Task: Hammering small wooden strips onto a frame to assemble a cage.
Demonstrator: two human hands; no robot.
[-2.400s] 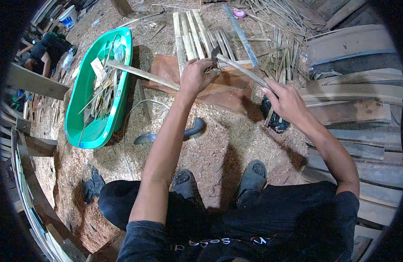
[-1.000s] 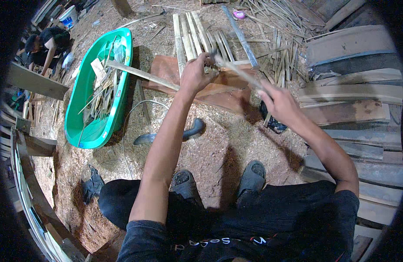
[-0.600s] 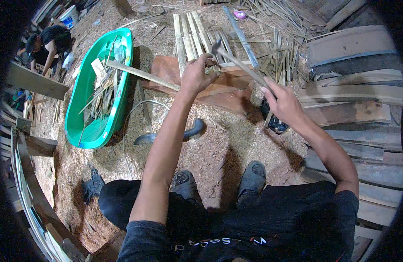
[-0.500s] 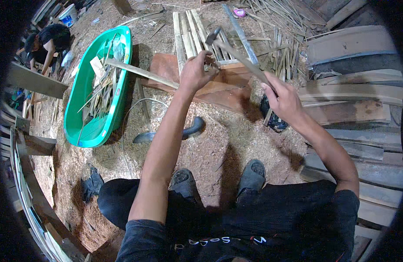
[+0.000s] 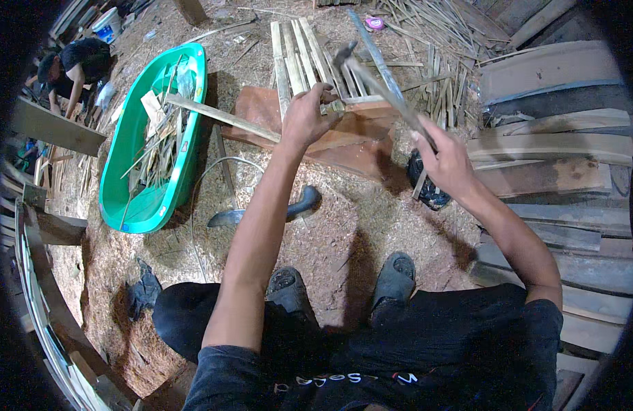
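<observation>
My right hand (image 5: pixel 445 154) is wrapped round the handle of a hammer (image 5: pixel 377 88), whose dark head is raised above a row of pale wooden slats (image 5: pixel 279 61). Beside the near end of those slats, my left hand (image 5: pixel 306 118) has its fingers curled in a pinch. Whatever they grip is too small to make out. Under both hands lies a reddish-brown board (image 5: pixel 357 159) on the sawdust-covered ground. A long wood strip (image 5: pixel 224 118) runs from the green tub to near my left wrist.
The green tub (image 5: pixel 109 185) at the left holds wood scraps. A saw (image 5: pixel 304 201) lies partly behind my left forearm. Boards (image 5: pixel 536 147) are laid along the right, near a black plastic bag (image 5: pixel 433 193). Another person (image 5: pixel 87 60) bends down at the far left.
The hammer's head has risen slightly, away from me and to the right. My left hand stays in nearly the same place beside the slats.
</observation>
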